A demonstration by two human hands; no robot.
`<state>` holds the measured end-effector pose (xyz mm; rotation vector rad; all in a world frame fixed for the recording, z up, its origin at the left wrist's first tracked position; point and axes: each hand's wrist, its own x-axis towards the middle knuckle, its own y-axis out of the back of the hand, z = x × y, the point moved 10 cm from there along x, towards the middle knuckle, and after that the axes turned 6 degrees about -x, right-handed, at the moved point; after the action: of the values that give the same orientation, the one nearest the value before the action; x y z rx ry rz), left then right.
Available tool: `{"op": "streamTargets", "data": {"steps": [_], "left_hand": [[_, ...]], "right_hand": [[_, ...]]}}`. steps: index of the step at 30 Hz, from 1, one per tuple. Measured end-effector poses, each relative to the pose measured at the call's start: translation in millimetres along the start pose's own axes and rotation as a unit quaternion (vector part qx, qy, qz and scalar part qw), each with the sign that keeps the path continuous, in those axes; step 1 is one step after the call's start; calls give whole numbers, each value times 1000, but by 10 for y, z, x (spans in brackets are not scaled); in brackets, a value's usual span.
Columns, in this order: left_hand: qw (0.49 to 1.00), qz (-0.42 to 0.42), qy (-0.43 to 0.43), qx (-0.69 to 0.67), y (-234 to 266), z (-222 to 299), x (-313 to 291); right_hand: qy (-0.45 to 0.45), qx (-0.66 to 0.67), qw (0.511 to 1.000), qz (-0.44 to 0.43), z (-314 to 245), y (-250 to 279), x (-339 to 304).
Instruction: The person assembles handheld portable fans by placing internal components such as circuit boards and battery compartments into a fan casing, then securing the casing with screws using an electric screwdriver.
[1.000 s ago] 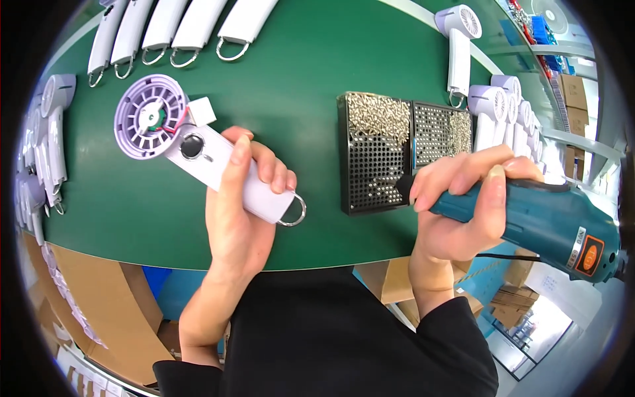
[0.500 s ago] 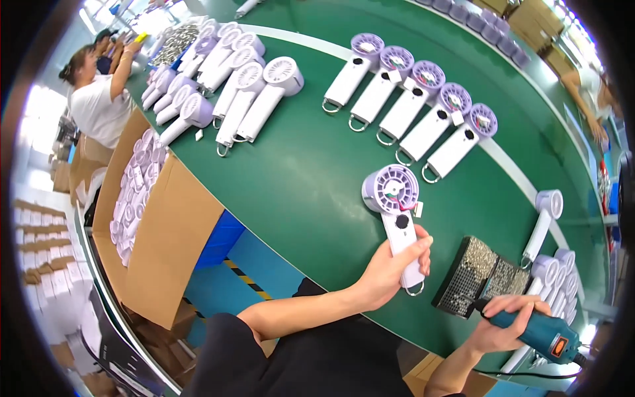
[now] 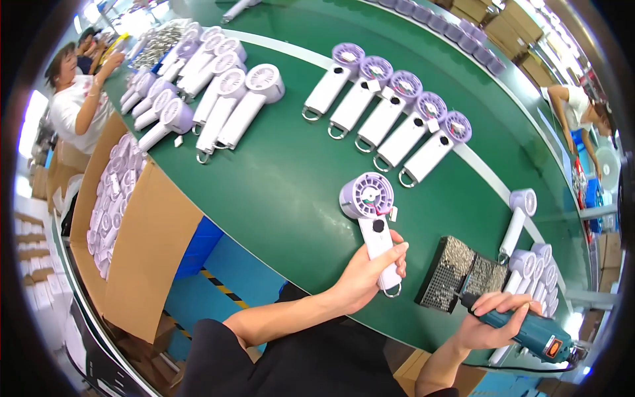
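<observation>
My left hand [image 3: 366,276] is closed round the white handle of a handheld fan [image 3: 377,235]. Its lavender round head is uncovered, showing vanes, thin wires and a small white connector. In my right hand [image 3: 491,324] is a teal electric screwdriver [image 3: 539,334], its fingers wrapped round the body. The bit points left, at the near side of a black screw tray [image 3: 440,286] full of small metal screws; whether the tip touches a screw is too small to tell. Beyond my left hand, a slanted row of several similar open-headed fans [image 3: 390,116] lies on the green table [image 3: 278,172].
More lavender-and-white fans [image 3: 248,106] lie at the far left beside a heap of metal parts [image 3: 162,43]. A cardboard box [image 3: 149,245] of fan parts stands left of the table. Further fans [image 3: 529,264] lie right of the tray. People work at the far left and far right.
The whole view has shifted, so the table and its fans appear further left. My left hand still holds the fan, and the screwdriver stays near the screw tray, its bit now showing over the tray's edge.
</observation>
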<state>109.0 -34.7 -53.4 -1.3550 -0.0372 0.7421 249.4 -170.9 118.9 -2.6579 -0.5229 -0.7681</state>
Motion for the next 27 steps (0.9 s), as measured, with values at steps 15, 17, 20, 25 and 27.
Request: {"op": "streamTargets", "data": {"steps": [15,17,20,25,27], "left_hand": [[999,16,-25,43,32,75,127],[998,14,-28,47,31,89,126],[998,11,-44,34,73,168,10],[999,-9,-42,22,42,128,-51],[996,-6,-59,70,16,288,-140]], "right_hand": [[-63,125,972,-191,0,-828,-214],[-53,123,973,-188,4,-835,-218],[-47,127,980,-143,-63,-847,-214],[-37,148,986,-64,-114,-446,-126],[-17,134,990,-44,-116,-347,-68]]}}
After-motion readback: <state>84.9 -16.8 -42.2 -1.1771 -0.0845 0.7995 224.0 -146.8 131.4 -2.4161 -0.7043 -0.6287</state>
